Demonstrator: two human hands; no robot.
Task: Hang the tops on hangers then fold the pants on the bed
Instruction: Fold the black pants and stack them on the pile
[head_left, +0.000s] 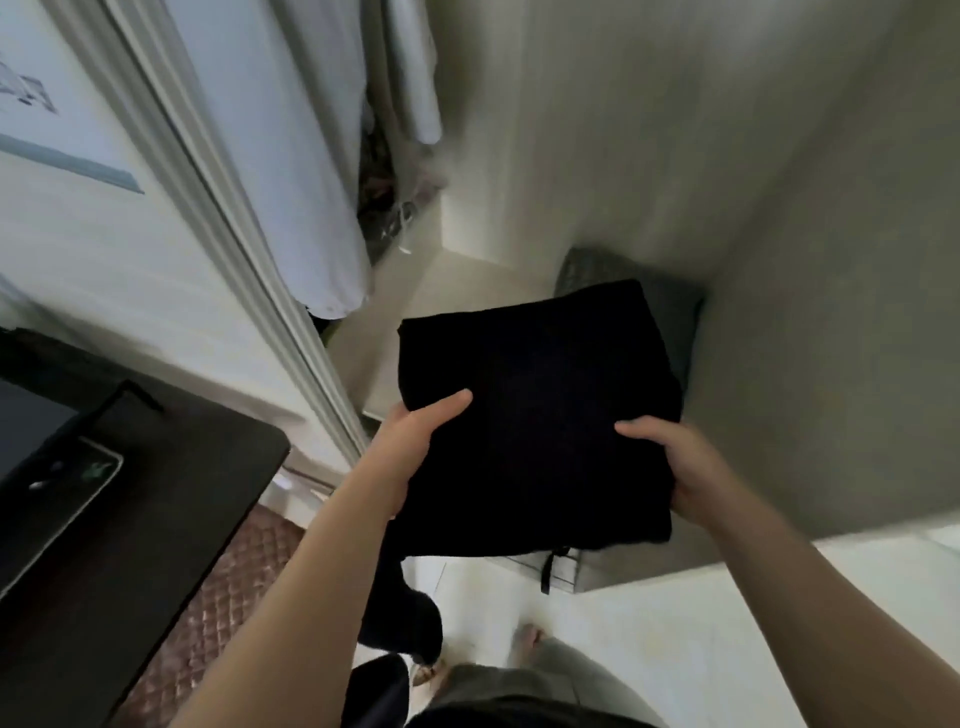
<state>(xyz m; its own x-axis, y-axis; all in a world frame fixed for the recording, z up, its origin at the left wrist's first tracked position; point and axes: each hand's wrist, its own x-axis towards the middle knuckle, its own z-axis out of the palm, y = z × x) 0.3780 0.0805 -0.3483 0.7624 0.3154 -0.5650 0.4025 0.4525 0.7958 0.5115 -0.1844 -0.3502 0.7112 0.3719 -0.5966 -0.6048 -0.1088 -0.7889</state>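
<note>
A folded black garment (540, 415), likely pants, is held flat in front of me over the open wardrobe's low shelf (415, 312). My left hand (410, 447) grips its left edge, thumb on top and fingers underneath. My right hand (675, 467) grips the right edge the same way. A dark strap hangs from the bundle's near edge. Light tops (311, 156) hang inside the wardrobe at the upper left; their hangers are out of sight.
A grey folded item (670, 317) lies on the shelf behind the black bundle. The sliding door frame (249, 270) runs diagonally at left. A dark desk (156, 493) with a phone-like device (78, 499) stands at lower left. A woven mat (234, 582) and white floor lie below.
</note>
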